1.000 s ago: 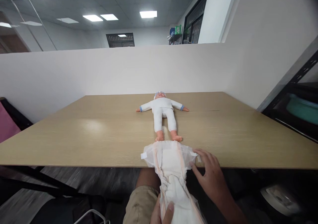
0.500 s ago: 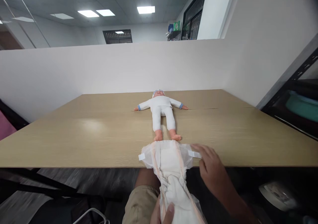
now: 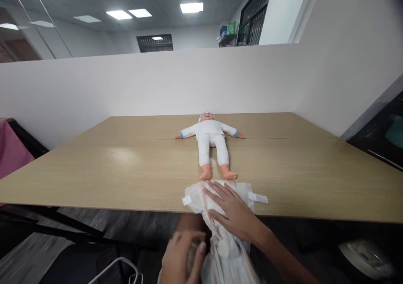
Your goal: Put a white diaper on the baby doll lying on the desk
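Note:
A white disposable diaper [image 3: 225,250] is spread with its top end on the table's front edge. Its lower part hangs down over my lap. White side tabs stick out left and right, the right one [image 3: 260,198] unfolded. My right hand [image 3: 231,210] lies flat on the diaper's top end, fingers spread. Beside the hanging part, my left hand [image 3: 184,256] is over my knee, slightly blurred, with a gap between thumb and fingers and nothing seen in it. Just beyond the diaper a baby doll [image 3: 211,143] in white clothes lies on its back, feet toward me.
The wood-coloured table [image 3: 126,175] reaches back to a low white partition [image 3: 157,82]. A pink cloth [image 3: 12,145] hangs over a dark chair at the left. Below the table, a white cable [image 3: 116,263] shows at left and a pale object [image 3: 365,254] at right.
My right hand has moved left from the diaper's right tab onto its top end. My left hand has let go of the lower diaper and moved left. The view has shifted slightly.

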`<state>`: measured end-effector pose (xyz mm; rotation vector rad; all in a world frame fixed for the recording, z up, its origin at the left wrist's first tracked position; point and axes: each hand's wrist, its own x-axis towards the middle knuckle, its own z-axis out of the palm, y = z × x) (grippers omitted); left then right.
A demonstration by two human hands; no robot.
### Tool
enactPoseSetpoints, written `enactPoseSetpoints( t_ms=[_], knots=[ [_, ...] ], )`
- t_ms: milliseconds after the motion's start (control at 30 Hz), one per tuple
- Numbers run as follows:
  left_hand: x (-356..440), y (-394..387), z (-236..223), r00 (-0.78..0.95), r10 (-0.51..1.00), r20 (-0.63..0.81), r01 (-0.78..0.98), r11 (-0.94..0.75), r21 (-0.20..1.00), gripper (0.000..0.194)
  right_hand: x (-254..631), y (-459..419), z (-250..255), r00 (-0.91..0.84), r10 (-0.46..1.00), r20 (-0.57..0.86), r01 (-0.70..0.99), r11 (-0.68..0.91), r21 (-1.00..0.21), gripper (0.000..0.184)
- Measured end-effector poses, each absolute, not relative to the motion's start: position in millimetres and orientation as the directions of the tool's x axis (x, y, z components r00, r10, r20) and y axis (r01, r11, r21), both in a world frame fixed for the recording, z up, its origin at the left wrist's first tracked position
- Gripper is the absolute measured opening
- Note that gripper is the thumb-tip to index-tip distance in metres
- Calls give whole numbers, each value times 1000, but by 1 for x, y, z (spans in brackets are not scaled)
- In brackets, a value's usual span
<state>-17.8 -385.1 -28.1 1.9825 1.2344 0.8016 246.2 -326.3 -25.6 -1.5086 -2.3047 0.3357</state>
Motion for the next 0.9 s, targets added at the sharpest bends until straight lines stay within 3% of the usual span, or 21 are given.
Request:
enactPoseSetpoints(
  t_ms=[133, 233, 433, 700, 900],
  knots=[
    [-31, -327, -17, 248, 853, 459, 742, -472, 476, 30, 246, -327, -24, -366, 919, 148, 846, 394, -359, 64],
    [-29, -300, -22, 263, 828, 495, 792, -479, 379, 27, 245, -327, -24, -361, 917, 168, 853, 397, -338, 63],
    [-19, -286, -29, 228, 856, 463, 735, -464, 495, 16, 243, -328, -26, -343, 918, 196, 860, 392, -328, 62],
    [-15, -273, -13, 304, 911, 280, 483, -401, 778, 30, 242, -329, -25, -329, 917, 227, 862, 390, -325, 63],
    [-23, -262, -14, 304, 923, 235, 412, -350, 842, 29, 242, -329, -27, -334, 913, 233, 859, 396, -324, 63]
  ],
)
